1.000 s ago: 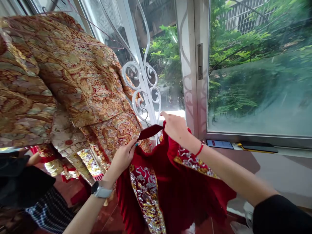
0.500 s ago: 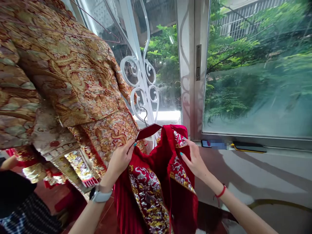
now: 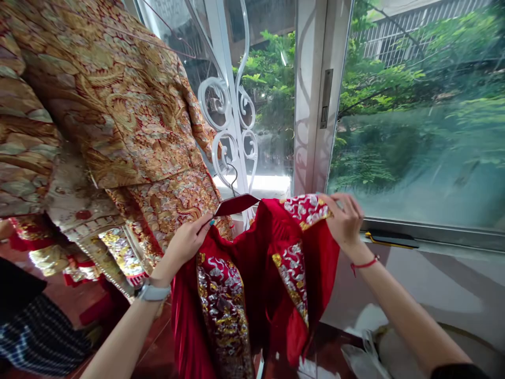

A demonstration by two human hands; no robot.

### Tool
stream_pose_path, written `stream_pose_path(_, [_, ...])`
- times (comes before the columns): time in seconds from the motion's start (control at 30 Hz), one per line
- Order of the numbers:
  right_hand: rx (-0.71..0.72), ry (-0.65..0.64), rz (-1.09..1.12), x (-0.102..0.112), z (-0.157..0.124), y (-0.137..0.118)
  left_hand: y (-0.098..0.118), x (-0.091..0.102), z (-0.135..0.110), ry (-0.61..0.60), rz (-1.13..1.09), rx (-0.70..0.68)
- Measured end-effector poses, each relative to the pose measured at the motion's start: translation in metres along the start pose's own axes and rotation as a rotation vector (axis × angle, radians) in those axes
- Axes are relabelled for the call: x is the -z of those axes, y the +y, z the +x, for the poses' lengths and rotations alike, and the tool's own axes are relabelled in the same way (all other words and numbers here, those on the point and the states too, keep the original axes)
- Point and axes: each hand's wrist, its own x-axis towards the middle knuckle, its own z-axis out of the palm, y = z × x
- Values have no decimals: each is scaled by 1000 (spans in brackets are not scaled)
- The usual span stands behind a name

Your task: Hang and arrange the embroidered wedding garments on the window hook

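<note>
A dark red pleated skirt (image 3: 252,252) with silver and gold embroidered panels hangs in front of me, its upper part spread between my hands. My left hand (image 3: 188,239) is closed on its upper left corner, thumb on top. Beside that thumb, a flat dark red piece with a pale edge slants up to the right; whether it is waistband or hanger I cannot tell. A metal hanger hook (image 3: 234,179) rises behind it. My right hand (image 3: 344,218) pinches the end of an embroidered panel (image 3: 305,208) at the skirt's upper right, holding it out sideways.
Gold-and-red patterned garments (image 3: 130,116) hang close on the left. Behind the skirt stand white scrollwork (image 3: 230,105) and windows. A black-and-yellow object (image 3: 390,240) lies on the sill. A person's checked clothing (image 3: 43,331) shows lower left, a clear plastic bag (image 3: 366,352) lower right.
My right hand has moved right and slightly up, drawing the embroidered panel outward and spreading the skirt wider. My left hand keeps its grip, shifted slightly left. The blue object on the sill is now hidden.
</note>
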Motion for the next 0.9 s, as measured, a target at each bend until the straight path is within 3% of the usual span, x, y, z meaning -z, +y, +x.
stream_pose_path(0.07, [41, -9, -29, 1, 35, 9, 0, -2, 3, -7, -50, -9])
stream_pose_path(0.17, [75, -190, -15, -17, 65, 19, 0, -6, 7, 3, -101, -15])
stream_pose_path(0.23, [63, -425, 65, -33, 63, 24, -1, -8, 9, 20, -116, -16])
stream_pose_path(0.33, [59, -799, 316, -52, 36, 30, -2, -7, 11, 25, -105, -8])
stream_pose_path(0.4, [71, -908, 438, -59, 17, 33, -2, -5, 11, 20, -98, -13])
stream_pose_path(0.5, [72, -888, 498, -58, 1, 38, -1, -3, 10, 10, -98, -23])
stream_pose_path(0.67, [75, -777, 572, -38, 3, 33, 1, -4, 7, 13, -81, -21])
stream_pose_path(0.77, [132, -793, 589, -23, 15, 11, 3, -3, 5, -18, -5, -12])
stream_pose_path(0.9, [203, -787, 641, -13, 44, -36, 11, 2, 2, 4, 118, -8])
